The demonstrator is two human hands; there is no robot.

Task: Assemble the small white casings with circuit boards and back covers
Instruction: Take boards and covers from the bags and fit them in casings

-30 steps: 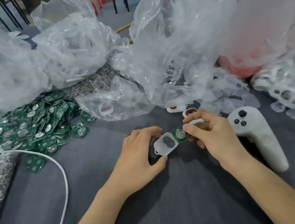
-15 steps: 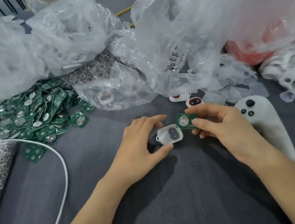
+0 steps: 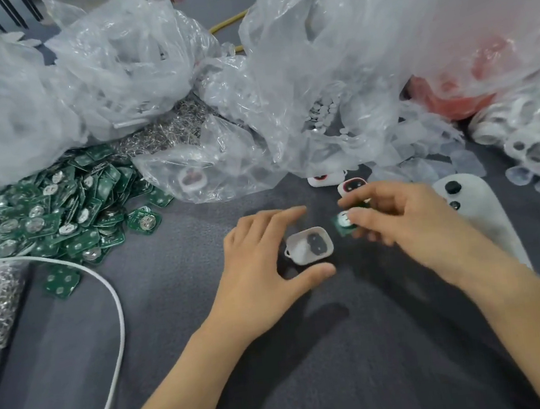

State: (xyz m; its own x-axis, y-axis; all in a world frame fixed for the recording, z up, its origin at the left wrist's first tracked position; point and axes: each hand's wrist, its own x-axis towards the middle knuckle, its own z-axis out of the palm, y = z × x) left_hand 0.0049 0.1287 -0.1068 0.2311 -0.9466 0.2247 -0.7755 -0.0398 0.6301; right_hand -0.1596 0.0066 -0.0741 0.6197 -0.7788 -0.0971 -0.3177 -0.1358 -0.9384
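A: Where is the work piece, and what are the hands doing?

B: The white casing (image 3: 307,246) is at table centre on the grey cloth (image 3: 194,347), open side up. The left hand (image 3: 258,262) cups it, with fingers curled at its 9 o'clock edge and the thumb just below at 6. The right hand (image 3: 408,222), at 3 o'clock of the casing, pinches one green circuit board (image 3: 343,223). It is motion-blurred, so I cannot tell the exact finger placement.

A: Handling?

B: This is judgement only. The casing looks like a light, thin-walled, stiff shell, smooth enough to skid, so grip the long side walls rather than the small loop at its end. The board looks light and rigid. Take it by the edges, clear of the metal disc, and seat it flat without forcing it.

A: Counts?

B:
- In hand: one casing, one board.
- At 12 o'clock: two red-faced casings (image 3: 351,188), just beside each other.
- At 11 o'clock: one more inside a plastic bag (image 3: 223,162).
- At 9 to 10 o'clock: the board heap (image 3: 44,213), too many to count.
- At 3 o'clock: one white controller (image 3: 478,214).
- Back covers: not identified with certainty.
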